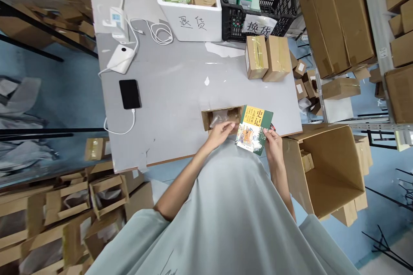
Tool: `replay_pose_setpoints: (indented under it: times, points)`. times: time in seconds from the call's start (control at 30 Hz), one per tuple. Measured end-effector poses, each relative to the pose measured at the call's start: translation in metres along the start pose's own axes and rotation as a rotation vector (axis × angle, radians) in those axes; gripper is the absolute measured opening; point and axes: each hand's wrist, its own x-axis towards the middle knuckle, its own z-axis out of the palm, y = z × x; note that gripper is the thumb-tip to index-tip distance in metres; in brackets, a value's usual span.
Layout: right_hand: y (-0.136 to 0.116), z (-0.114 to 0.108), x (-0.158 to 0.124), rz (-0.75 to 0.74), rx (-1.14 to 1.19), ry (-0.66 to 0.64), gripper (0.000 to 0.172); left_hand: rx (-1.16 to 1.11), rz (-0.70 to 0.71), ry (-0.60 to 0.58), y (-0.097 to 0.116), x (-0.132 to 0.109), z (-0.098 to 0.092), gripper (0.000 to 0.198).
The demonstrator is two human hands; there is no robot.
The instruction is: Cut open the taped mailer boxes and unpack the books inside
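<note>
My right hand [273,142] grips a green book [254,129] with a yellow title block and a picture on its cover, held by its right edge over the near table edge. My left hand [222,131] has its fingers curled, touching the book's left edge and the rim of a small open cardboard box [206,118] that holds clear plastic wrap. The box stands on the grey table [177,90] just left of the book.
A black phone [130,93] on a cable, a white power bank [121,58], two taped small boxes [267,56], a white foam bin [193,21] and a black crate [258,8] lie farther back. A large open carton [329,167] stands at the right; flattened boxes [74,197] pile at the left.
</note>
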Motion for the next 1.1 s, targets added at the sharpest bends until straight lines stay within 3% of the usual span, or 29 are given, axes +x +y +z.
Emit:
replay_pose_setpoints:
  times: [0.1,0.27,0.5,0.63,0.83,1.0,1.1]
  points:
    - [-0.001,0.014,0.003,0.043,0.047,0.001,0.045,-0.168,-0.102,0.061,0.009,-0.016,-0.003,0.072]
    - [-0.011,0.039,0.016,0.080,0.011,-0.140,0.048,-0.299,-0.187,0.185,0.026,-0.036,-0.023,0.063]
    - [-0.036,0.066,0.035,-0.030,-0.095,-0.410,0.049,-0.405,-0.142,0.410,0.049,-0.057,-0.048,0.058]
    - [-0.044,0.075,0.038,-0.054,-0.106,-0.478,0.054,-0.398,-0.095,0.433,0.059,-0.065,-0.053,0.054]
    - [-0.037,0.078,0.043,-0.058,-0.141,-0.503,0.056,-0.404,-0.091,0.407,0.066,-0.069,-0.047,0.055]
    - [-0.030,0.082,0.036,-0.322,-0.398,-0.280,0.050,-0.394,-0.052,0.566,0.066,-0.064,-0.032,0.051]
    - [-0.029,0.089,0.020,-0.373,-0.457,-0.369,0.044,-0.352,-0.011,0.604,0.068,-0.061,-0.021,0.050]
